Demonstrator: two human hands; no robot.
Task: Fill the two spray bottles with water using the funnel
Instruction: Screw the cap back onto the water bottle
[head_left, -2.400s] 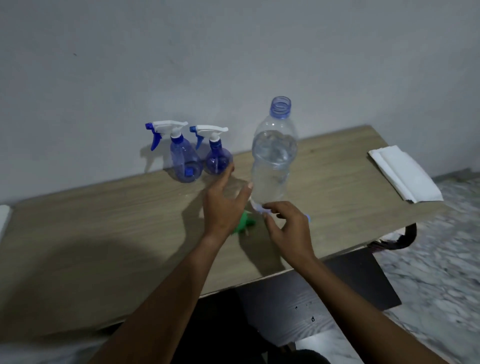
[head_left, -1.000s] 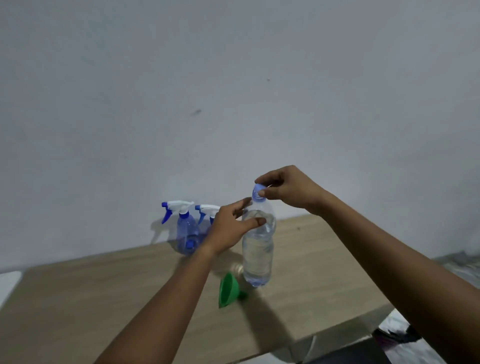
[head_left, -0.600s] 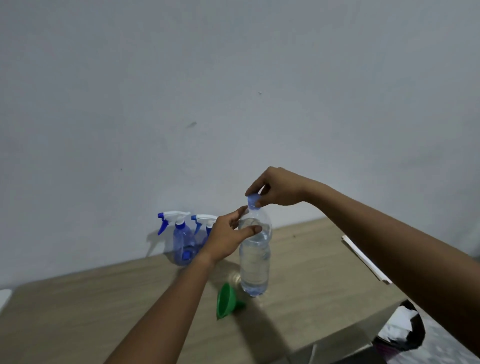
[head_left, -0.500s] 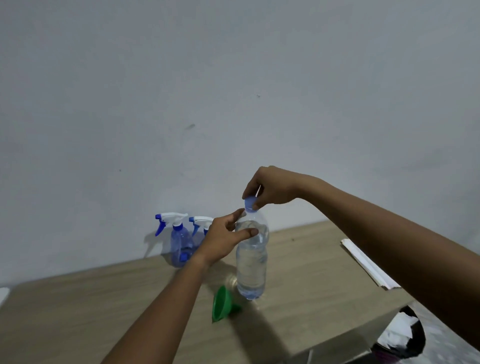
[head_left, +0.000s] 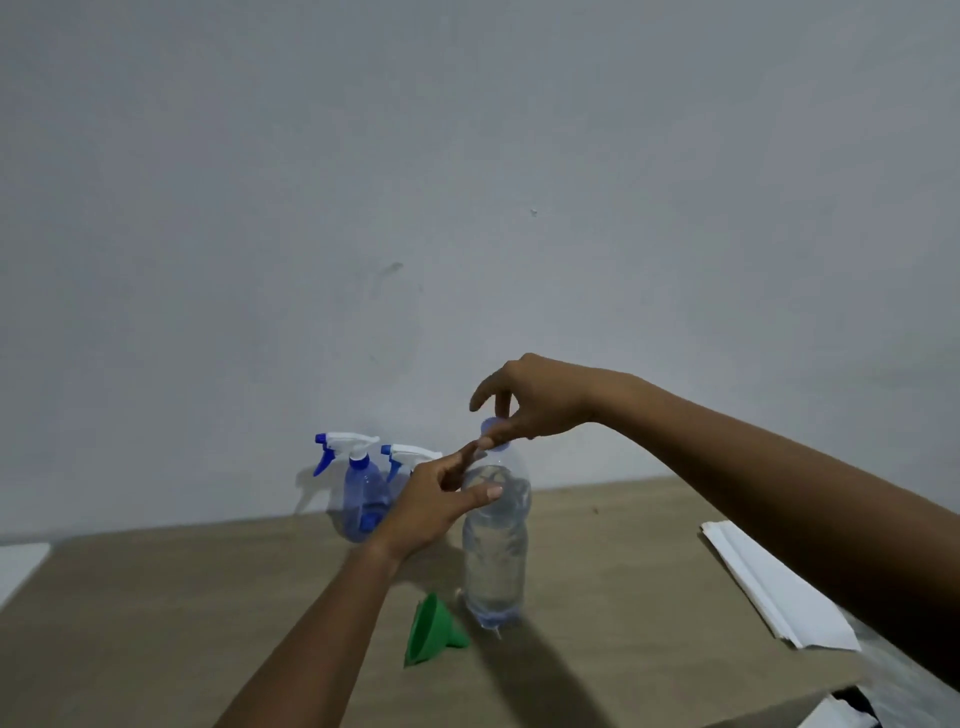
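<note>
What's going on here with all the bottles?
A person's right hand pinches the small blue cap atop a tall clear plastic water bottle, while the left hand holds its shoulder. A green plastic funnel lies on its side on the wooden table beside it. Two blue spray bottles with white triggers stand behind, untouched.

Wooden tabletop (head_left: 156, 623), light brown grain, standing hard against a plain pale grey wall (head_left: 467, 156).

Wall condition: one faint curved scuff (head_left: 390, 270) above the tabletop's rear edge, and one small speck (head_left: 533, 212) higher up, to the right of it.

Right edge of the tabletop: a folded white sheet stack (head_left: 769, 592), flat, laid at an angle, its near corner close to the front right corner. Paper or cloth cannot be determined.

Left edge of the tabletop: part of a white flat item (head_left: 18, 564), cut off by the frame.

Below the front right corner: a dark object (head_left: 865, 699) with something white (head_left: 836, 719) in it; identity unclear.
</note>
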